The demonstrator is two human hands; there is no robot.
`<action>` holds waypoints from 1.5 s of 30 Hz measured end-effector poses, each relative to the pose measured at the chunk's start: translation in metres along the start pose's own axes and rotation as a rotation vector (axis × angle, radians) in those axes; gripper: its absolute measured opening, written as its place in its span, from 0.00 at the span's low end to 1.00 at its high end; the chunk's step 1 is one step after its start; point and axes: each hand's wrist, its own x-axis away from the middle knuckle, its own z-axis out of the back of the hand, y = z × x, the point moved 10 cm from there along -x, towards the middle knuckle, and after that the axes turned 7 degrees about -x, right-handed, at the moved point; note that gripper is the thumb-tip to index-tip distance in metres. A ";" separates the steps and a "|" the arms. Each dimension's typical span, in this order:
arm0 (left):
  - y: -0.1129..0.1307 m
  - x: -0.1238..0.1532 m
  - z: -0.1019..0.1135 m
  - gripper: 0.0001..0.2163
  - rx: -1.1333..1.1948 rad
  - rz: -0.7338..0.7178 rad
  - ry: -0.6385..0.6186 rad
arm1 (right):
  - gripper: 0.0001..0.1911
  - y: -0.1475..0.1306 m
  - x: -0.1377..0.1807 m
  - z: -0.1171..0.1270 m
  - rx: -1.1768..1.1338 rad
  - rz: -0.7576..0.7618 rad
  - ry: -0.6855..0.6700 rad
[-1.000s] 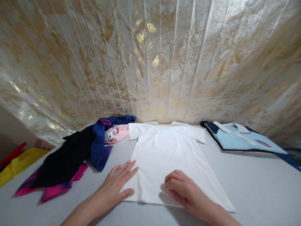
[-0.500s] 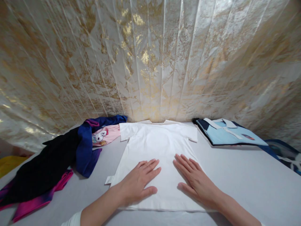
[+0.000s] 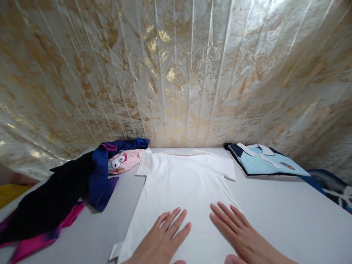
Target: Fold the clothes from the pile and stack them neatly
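A white T-shirt [image 3: 187,183] lies spread out on the pale grey-white sheet, neck toward the back wall and sleeves out to both sides. A small white label [image 3: 115,251] sticks out at its left side edge. My left hand [image 3: 166,236] is flat over the lower left of the shirt, fingers spread. Over the lower right, my right hand [image 3: 239,229] is stretched out palm down, its fingertips on the cloth. Neither hand grasps anything. The shirt's lower hem is out of view below.
At the left lies a heap of black, blue and magenta clothing [image 3: 55,200], beside a pink printed garment [image 3: 128,161]. A folded light-blue polo shirt [image 3: 264,161] rests on the right, with a dark blue item [image 3: 330,185] beyond it. A gold-patterned wall covering [image 3: 176,73] rises behind.
Both hands have moved toward me, and the T-shirt has slid toward me with them. Its neckline now sits away from the wall, and its hem has left the view.
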 end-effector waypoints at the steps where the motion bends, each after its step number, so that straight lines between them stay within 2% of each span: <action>1: 0.007 0.005 -0.003 0.26 -0.063 -0.001 0.044 | 0.43 -0.002 0.004 -0.001 -0.017 -0.002 -0.018; 4: 0.021 0.019 -0.012 0.21 -0.200 0.018 0.136 | 0.40 -0.002 0.004 0.006 -0.078 -0.051 -0.054; 7: 0.017 0.010 -0.019 0.22 -0.083 0.013 0.038 | 0.36 0.003 -0.019 0.023 -0.127 -0.143 -0.031; 9: -0.004 -0.010 -0.021 0.26 0.087 0.097 -0.087 | 0.35 0.004 -0.048 0.029 -0.151 -0.187 -0.008; 10: -0.020 -0.022 -0.020 0.29 0.154 0.185 -0.136 | 0.35 0.005 -0.065 0.029 -0.158 -0.200 0.005; 13: -0.066 -0.052 -0.023 0.29 0.207 0.424 -0.219 | 0.34 0.011 -0.114 0.022 -0.129 -0.180 0.077; 16: -0.084 -0.062 -0.030 0.28 0.215 0.476 -0.200 | 0.32 0.047 -0.138 0.016 -0.015 -0.213 0.179; 20: -0.085 -0.053 -0.040 0.28 0.256 0.442 -0.190 | 0.32 0.131 -0.130 0.029 0.097 -0.477 0.268; 22: -0.090 -0.056 -0.043 0.28 0.274 0.434 -0.227 | 0.33 0.152 -0.132 0.037 0.100 -0.526 0.255; 24: -0.105 -0.071 -0.044 0.28 0.250 0.456 -0.242 | 0.33 0.150 -0.147 0.044 0.089 -0.486 0.239; 26: -0.127 -0.093 -0.045 0.27 0.193 0.502 -0.214 | 0.33 0.133 -0.173 0.046 0.078 -0.408 0.228; 29: -0.160 -0.121 -0.052 0.24 0.124 0.583 -0.163 | 0.29 0.109 -0.211 0.039 0.060 -0.321 0.211; 31: -0.179 -0.127 -0.059 0.23 0.093 0.625 -0.135 | 0.28 0.108 -0.225 0.035 0.057 -0.325 0.219; 34: -0.209 -0.113 -0.067 0.24 0.050 0.692 -0.108 | 0.30 0.133 -0.220 0.035 0.060 -0.420 0.259; 39: -0.261 -0.072 -0.077 0.25 0.003 0.817 -0.101 | 0.32 0.198 -0.178 0.041 0.067 -0.629 0.313; 42: -0.273 -0.065 -0.079 0.25 0.006 0.815 -0.085 | 0.30 0.218 -0.158 0.049 0.073 -0.670 0.349; 45: -0.271 -0.063 -0.069 0.24 0.025 0.783 -0.051 | 0.27 0.222 -0.146 0.065 0.065 -0.629 0.401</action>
